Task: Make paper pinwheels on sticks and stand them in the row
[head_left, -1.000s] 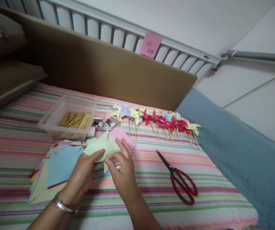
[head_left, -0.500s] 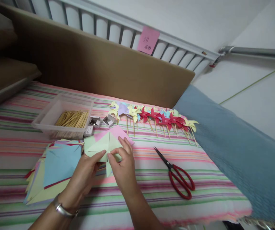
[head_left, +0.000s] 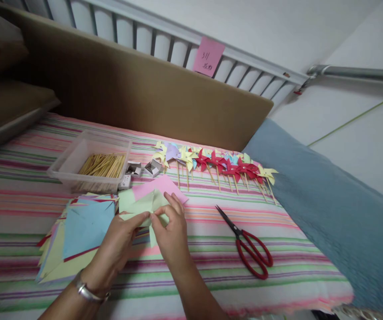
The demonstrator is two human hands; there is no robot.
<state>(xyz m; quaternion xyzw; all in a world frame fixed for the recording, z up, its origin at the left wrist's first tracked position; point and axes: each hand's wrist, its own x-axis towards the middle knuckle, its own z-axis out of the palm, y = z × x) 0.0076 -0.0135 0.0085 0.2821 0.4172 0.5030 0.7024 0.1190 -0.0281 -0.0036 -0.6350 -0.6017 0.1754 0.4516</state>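
Observation:
A pale green paper square [head_left: 138, 205] with slits cut towards its middle is held up between both hands. My left hand [head_left: 119, 235] grips its left part, the thumb reaching to the centre. My right hand [head_left: 171, 226] pinches a folded corner at the centre, thumb against forefinger, the other fingers raised. Pink paper [head_left: 167, 186] lies flat just behind the green sheet. Left of my left hand is a stack of slit paper squares, a blue sheet [head_left: 86, 226] on top. What my left fingers do under the paper is hidden.
A clear plastic box [head_left: 67, 171] holds wooden sticks [head_left: 102, 165]. Beside it stand small boxes of metal pins [head_left: 153, 167]. Finished paper pinwheels [head_left: 216, 160] lie along the cardboard panel [head_left: 144, 93]. Red-handled scissors [head_left: 244, 240] rest on the striped cloth [head_left: 207, 275], right of my hands.
My left thumb has moved right to the centre, meeting my right fingertips. The back part of the green paper has bent upwards a little. The view has shifted slightly.

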